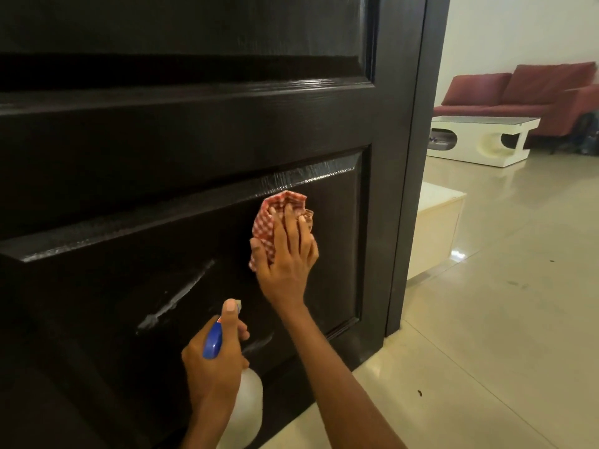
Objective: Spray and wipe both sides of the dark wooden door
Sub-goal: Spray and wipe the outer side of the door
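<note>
The dark wooden door (181,131) fills the left and middle of the view, with wet streaks on its lower panel. My right hand (287,254) presses a bunched red-and-white checked cloth (265,222) against the upper right of that panel, fingers spread over it and thumb hooked round its lower edge. Below it, my left hand (214,354) grips a clear spray bottle (249,403) with a blue trigger head (213,338), nozzle turned toward the door, thumb lying along the top.
The door's free edge (408,189) stands at the right, with pale tiled floor (486,335) beyond it. A low cream box (434,228) sits just past the edge. Farther back are a white coffee table (483,140) and a maroon sofa (525,92).
</note>
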Demonstrator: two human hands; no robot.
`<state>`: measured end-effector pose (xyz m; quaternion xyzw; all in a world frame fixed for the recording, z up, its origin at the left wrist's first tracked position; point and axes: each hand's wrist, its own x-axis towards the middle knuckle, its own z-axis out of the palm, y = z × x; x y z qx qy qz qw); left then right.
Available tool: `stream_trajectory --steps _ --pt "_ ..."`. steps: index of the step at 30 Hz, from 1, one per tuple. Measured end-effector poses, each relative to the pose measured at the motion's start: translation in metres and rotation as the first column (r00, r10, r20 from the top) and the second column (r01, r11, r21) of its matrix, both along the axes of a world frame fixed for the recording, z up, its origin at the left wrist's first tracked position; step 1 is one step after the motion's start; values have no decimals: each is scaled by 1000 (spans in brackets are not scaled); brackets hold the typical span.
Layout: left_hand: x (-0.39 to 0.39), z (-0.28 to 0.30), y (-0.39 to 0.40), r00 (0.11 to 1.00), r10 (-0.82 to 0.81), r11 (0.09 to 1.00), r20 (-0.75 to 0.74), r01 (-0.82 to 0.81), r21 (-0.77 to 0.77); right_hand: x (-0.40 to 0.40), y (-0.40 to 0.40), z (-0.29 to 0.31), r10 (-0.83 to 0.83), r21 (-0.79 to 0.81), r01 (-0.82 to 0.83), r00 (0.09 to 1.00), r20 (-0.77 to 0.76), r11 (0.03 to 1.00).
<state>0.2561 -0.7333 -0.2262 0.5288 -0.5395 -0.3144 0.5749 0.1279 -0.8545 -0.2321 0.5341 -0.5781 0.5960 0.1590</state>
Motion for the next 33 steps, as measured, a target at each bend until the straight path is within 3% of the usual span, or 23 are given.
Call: stream_trajectory --steps 1,3,6,9,12,14,15,17,20,23,25,27,30,33 --pt "-4 0 -1 1000 -9 1000 7 9 -9 -16 -7 -8 -50 18 49 997 54 999" --pt "-12 -2 -6 999 -24 1000 23 24 -19 -54 -18 -31 -118 91 94 943 312 991" --pt "-24 -7 -17 998 -48 999 47 49 -22 -88 -24 -73 -117 177 -3 739 663 984" --pt "-33 -13 -26 996 -49 999 75 50 -18 -92 -20 -129 -131 215 -90 552 824 973" --pt "-33 -19 -27 996 -44 999 80 45 -12 -89 -16 -197 -191 235 -222 203 960 946" --pt "-31 -21 -25 995 -63 998 75 63 -6 -90 -10 -207 -161 168 -266 48 986 949" --pt "-29 -22 -24 995 -67 998 75 68 -9 -91 -9 -198 -114 114 -252 14 993 961" --pt "-28 -21 -25 994 -67 997 81 69 -28 -92 -10 -158 -40 51 -176 65 997 983" --pt "-29 -20 -26 993 -67 996 99 72 -45 -95 -16 -83 29 0 -88 325 945 996" --pt "-37 -21 -28 991 -91 994 100 96 -49 -98 -24 -32 72 -59 -41 621 780 997" --pt "-42 -22 -27 991 -92 995 99 96 -39 -100 -27 -36 46 -29 -36 697 716 999" --pt "-46 -21 -28 990 -101 994 99 105 -34 -102 -26 -74 15 27 -56 643 765 998" --pt "-44 -20 -27 989 -96 994 109 102 -51 -95 -14 -152 -127 197 -121 431 894 973" --pt "-35 -22 -24 988 -79 996 136 84 -30 -82 -3 -181 -133 203 -238 280 951 950"
